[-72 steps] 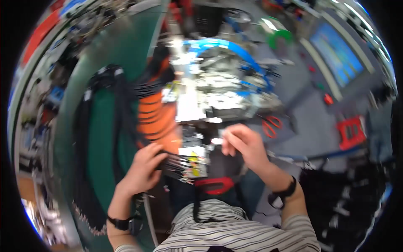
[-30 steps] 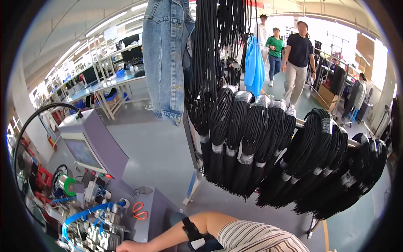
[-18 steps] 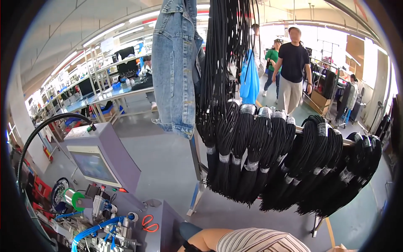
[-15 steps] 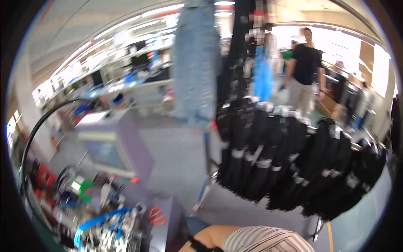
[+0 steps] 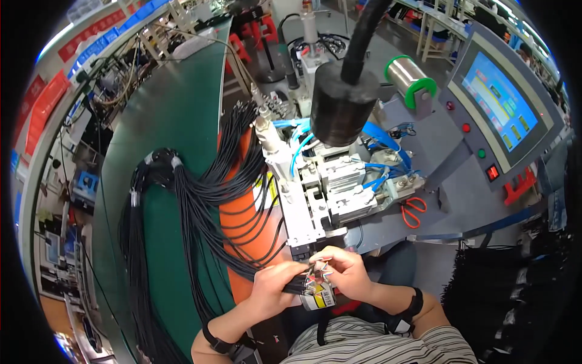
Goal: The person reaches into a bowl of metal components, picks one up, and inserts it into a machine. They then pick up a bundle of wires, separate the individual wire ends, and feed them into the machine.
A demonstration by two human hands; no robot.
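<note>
My left hand (image 5: 273, 291) is closed around the ends of several black cables (image 5: 293, 285), just in front of the machine. Beside it, my right hand (image 5: 347, 274) pinches at the stripped ends, where thin coloured wires (image 5: 324, 273) fan out between the two hands. Fingertips partly hide which wires are gripped. Just beyond my hands stands a bench machine (image 5: 342, 188) with metal blocks and blue air tubes. Under the wires sits a piece with a yellow and white label (image 5: 319, 298). More black cables (image 5: 200, 188) run left from my hands over an orange surface (image 5: 245, 233).
A green tabletop (image 5: 145, 224) carries the cable bundles at left. Above the machine hangs a black cylinder (image 5: 342, 106) on a hose. At right are a solder wire spool (image 5: 409, 79), a control screen (image 5: 500, 100), red-handled scissors (image 5: 414, 212) and hanging black bundles (image 5: 494, 297).
My view has swung from the rack of hanging black bundles and a standing person to the machine. Both hands now show, holding cables; earlier neither hand was visible.
</note>
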